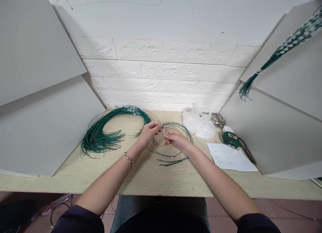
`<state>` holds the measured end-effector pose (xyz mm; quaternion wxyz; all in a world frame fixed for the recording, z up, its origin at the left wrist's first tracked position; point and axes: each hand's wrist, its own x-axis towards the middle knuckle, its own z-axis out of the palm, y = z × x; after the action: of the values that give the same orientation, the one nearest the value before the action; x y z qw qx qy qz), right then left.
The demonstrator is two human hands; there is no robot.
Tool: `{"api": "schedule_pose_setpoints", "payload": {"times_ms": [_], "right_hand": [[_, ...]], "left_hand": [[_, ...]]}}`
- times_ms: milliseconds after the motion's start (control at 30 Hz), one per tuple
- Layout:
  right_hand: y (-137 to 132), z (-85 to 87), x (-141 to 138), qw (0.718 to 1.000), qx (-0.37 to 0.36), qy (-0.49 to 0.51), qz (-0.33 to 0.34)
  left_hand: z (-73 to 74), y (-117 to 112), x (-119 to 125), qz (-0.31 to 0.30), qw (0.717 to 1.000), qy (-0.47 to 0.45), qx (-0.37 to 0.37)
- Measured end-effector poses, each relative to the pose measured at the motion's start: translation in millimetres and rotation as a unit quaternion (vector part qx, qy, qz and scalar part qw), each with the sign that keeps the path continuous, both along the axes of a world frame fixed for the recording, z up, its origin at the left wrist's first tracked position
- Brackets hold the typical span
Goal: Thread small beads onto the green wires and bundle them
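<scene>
Over the middle of the table, my left hand (151,129) and my right hand (173,138) pinch a thin dark cord (157,118) close together. Small white beads (163,130) show on it between my fingertips. Beneath and to the right lies a loose coil of green cords (190,136), with a few white beads along it. On the left a thick bundle of green cords (94,136) curves round in an arc, white beads clustered at its top. My left wrist wears a chain bracelet (129,159).
White plastic bags (197,122) and a heap of small metallic pieces (218,120) sit at the back right. Nearer are a green tape measure (230,140) and a handwritten paper (230,157). A tied beaded cord bundle (271,59) hangs at upper right. Grey panels (50,125) flank the table (156,182).
</scene>
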<state>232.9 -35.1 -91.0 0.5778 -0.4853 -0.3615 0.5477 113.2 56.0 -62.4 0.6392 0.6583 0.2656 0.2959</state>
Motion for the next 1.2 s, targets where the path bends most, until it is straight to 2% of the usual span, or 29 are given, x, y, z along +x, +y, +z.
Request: {"api": "schedule_pose_setpoints", "payload": {"times_ms": [133,300,500,567,933,1200], "right_hand": [[2,-6.9,0,0.999,-0.012,-0.052,0.000],[2,-9.9,-1,0.995,-0.024,-0.101,0.000],[1,-8.9,-3,0.991,-0.034,-0.128,0.012],[1,-8.5,-4,0.990,-0.037,-0.137,0.012],[2,-2.6,-8,0.980,-0.057,-0.191,0.009],[1,-0.1,-11,0.970,-0.061,-0.235,0.013]], "left_hand": [[0.7,2,0,0.032,0.999,-0.016,-0.012],[1.0,3,0,0.033,0.998,-0.041,-0.045],[4.9,8,-2,-0.002,0.968,-0.161,-0.190],[6.3,10,-3,0.002,0.960,-0.179,-0.215],[8.4,25,-6,0.118,0.952,-0.203,-0.196],[12.1,33,-10,0.133,0.933,-0.228,-0.246]]}}
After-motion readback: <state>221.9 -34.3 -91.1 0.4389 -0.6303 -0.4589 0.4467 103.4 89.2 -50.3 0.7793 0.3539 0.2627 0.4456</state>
